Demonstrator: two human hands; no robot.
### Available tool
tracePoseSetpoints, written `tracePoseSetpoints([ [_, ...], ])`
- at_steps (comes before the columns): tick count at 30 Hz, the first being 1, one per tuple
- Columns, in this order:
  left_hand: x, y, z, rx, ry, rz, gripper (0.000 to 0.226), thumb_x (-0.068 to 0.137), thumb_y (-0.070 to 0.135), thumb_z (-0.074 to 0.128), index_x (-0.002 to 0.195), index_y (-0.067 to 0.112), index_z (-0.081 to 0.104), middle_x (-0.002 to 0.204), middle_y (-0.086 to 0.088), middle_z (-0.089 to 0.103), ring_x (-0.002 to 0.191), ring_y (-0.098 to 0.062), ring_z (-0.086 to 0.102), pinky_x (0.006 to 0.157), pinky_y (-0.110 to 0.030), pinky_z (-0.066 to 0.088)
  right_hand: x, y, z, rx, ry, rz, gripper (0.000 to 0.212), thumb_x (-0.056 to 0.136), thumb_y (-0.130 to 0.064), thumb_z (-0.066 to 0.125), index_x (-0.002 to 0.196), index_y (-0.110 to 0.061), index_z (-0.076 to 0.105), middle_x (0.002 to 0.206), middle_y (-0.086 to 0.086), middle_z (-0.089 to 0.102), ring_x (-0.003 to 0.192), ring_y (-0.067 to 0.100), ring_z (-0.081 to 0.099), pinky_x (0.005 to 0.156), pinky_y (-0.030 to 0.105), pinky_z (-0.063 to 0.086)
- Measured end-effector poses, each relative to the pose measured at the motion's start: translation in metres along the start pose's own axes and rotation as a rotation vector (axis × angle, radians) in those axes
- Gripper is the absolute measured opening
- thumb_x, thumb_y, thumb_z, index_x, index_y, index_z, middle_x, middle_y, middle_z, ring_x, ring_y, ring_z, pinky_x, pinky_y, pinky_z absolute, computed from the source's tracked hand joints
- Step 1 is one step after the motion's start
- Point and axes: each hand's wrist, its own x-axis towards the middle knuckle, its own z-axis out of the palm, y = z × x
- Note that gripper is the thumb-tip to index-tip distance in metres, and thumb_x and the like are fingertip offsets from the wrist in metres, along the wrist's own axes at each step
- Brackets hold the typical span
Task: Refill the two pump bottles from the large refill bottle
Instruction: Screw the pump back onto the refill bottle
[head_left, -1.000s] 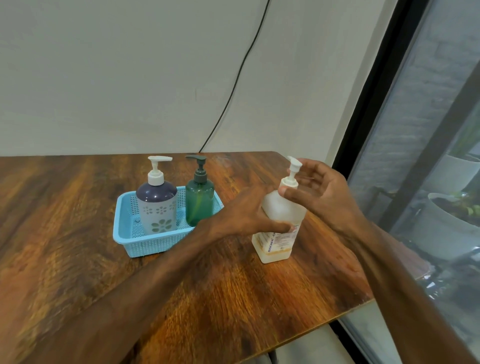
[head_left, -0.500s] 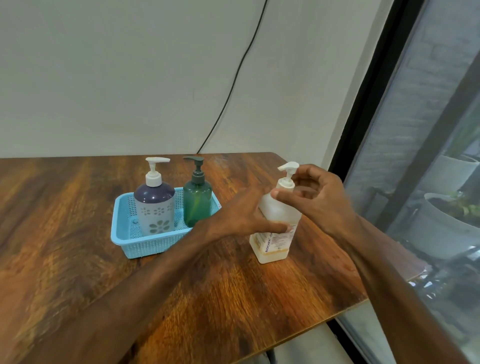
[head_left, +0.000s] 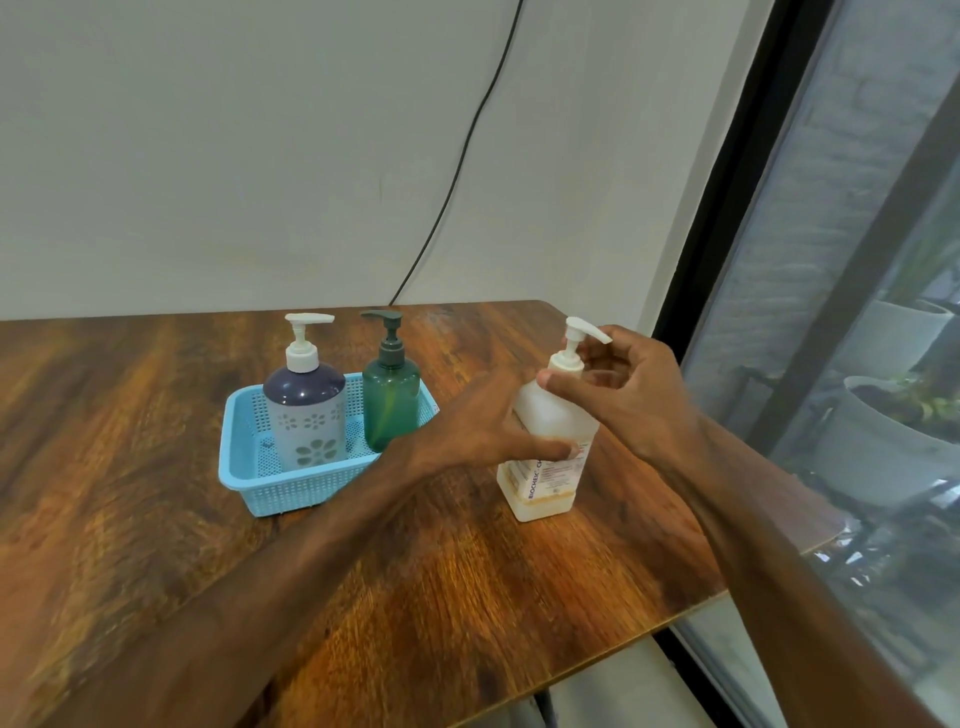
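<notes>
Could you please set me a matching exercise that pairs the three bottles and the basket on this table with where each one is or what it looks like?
Column 1
1. purple pump bottle
2. green pump bottle
3. large refill bottle
4. blue basket

Column 2
A. stands on the wooden table outside the basket, held by the left hand and right hand
B. holds two bottles
C. white pump head, flower pattern
D. dark pump head, see-through body

Pairs: 1-C, 2-D, 3-A, 4-B
</notes>
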Motion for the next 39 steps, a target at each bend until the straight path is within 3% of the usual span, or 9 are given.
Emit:
tracePoseSetpoints([
  [6,0.001,0.001,0.0,0.012,0.019,0.03,0.059,0.075,0.044,0.09,0.124,0.023,0.063,0.109,0.009,0.074,0.093,-0.002,0.07,0.078,-0.032,0.06,0.002,0.006,-0.012,0.175,-0.17,0.046,0.057,0.085,0.0,0.076,0.137,-0.009,0.055,0.121,0.003,0.073,0.114,0.02,0.07,0.101,0.042,0.054],
  [11,0.0,0.002,-0.001,-0.014,0.006,0.023,0.064,0.078,0.044,0.088,0.132,0.023,0.06,0.117,0.006,0.073,0.097,-0.005,0.071,0.08,-0.031,0.062,0.001,-0.001,-0.002,0.073,-0.032,0.018,0.06,0.072,-0.034,0.09,0.124,-0.019,0.065,0.113,-0.003,0.073,0.104,0.012,0.07,0.093,0.035,0.06],
  [14,-0.002,0.003,-0.001,-0.015,0.011,0.023,0.063,0.076,0.043,0.089,0.129,0.023,0.061,0.111,0.008,0.073,0.095,-0.002,0.07,0.079,-0.03,0.061,0.003,0.0,-0.001,0.08,0.004,0.005,0.05,0.074,-0.022,0.089,0.118,-0.015,0.067,0.107,0.001,0.074,0.099,0.015,0.072,0.091,0.037,0.061],
  [18,-0.001,0.003,-0.002,-0.005,0.02,0.019,0.058,0.076,0.043,0.09,0.124,0.023,0.064,0.111,0.008,0.074,0.095,-0.001,0.07,0.079,-0.029,0.06,0.003,-0.003,-0.012,0.224,-0.176,0.046,0.051,0.086,0.006,0.072,0.133,-0.008,0.056,0.118,0.004,0.075,0.11,0.017,0.072,0.096,0.036,0.058],
  [24,-0.002,0.006,-0.002,-0.03,0.007,0.011,0.06,0.079,0.037,0.089,0.129,0.02,0.061,0.105,0.013,0.07,0.093,0.006,0.066,0.079,-0.022,0.06,0.001,-0.004,0.002,0.091,0.022,0.009,0.06,0.069,-0.028,0.092,0.121,-0.016,0.064,0.107,-0.001,0.071,0.099,0.014,0.071,0.086,0.029,0.061],
  [27,-0.003,0.005,-0.001,-0.036,0.007,0.001,0.058,0.079,0.035,0.089,0.126,0.02,0.059,0.098,0.019,0.065,0.09,0.008,0.064,0.076,-0.016,0.058,0.002,-0.003,-0.001,0.127,0.016,0.016,0.053,0.075,-0.017,0.088,0.122,-0.013,0.064,0.105,0.0,0.074,0.098,0.013,0.072,0.089,0.031,0.061],
  [31,-0.002,0.005,-0.002,-0.029,0.004,0.02,0.059,0.078,0.039,0.089,0.127,0.02,0.061,0.11,0.01,0.072,0.096,0.002,0.068,0.079,-0.023,0.059,0.0,-0.004,-0.011,0.186,-0.145,0.04,0.053,0.086,0.006,0.072,0.133,-0.009,0.055,0.115,-0.001,0.076,0.108,0.013,0.072,0.092,0.03,0.059],
  [36,-0.003,0.006,-0.002,-0.036,0.001,0.015,0.06,0.079,0.041,0.088,0.128,0.021,0.062,0.112,0.007,0.074,0.095,-0.003,0.071,0.08,-0.027,0.061,0.0,-0.003,-0.001,0.008,0.003,-0.006,0.057,0.071,-0.034,0.09,0.12,-0.02,0.065,0.107,-0.005,0.072,0.099,0.011,0.071,0.084,0.027,0.061],
  [39,-0.003,0.005,-0.002,-0.026,0.011,0.022,0.059,0.077,0.042,0.09,0.125,0.023,0.062,0.107,0.012,0.072,0.092,0.001,0.069,0.074,-0.019,0.059,0.0,0.0,-0.002,0.066,-0.012,0.012,0.054,0.077,-0.017,0.087,0.125,-0.013,0.064,0.108,-0.001,0.073,0.101,0.012,0.072,0.092,0.037,0.06],
])
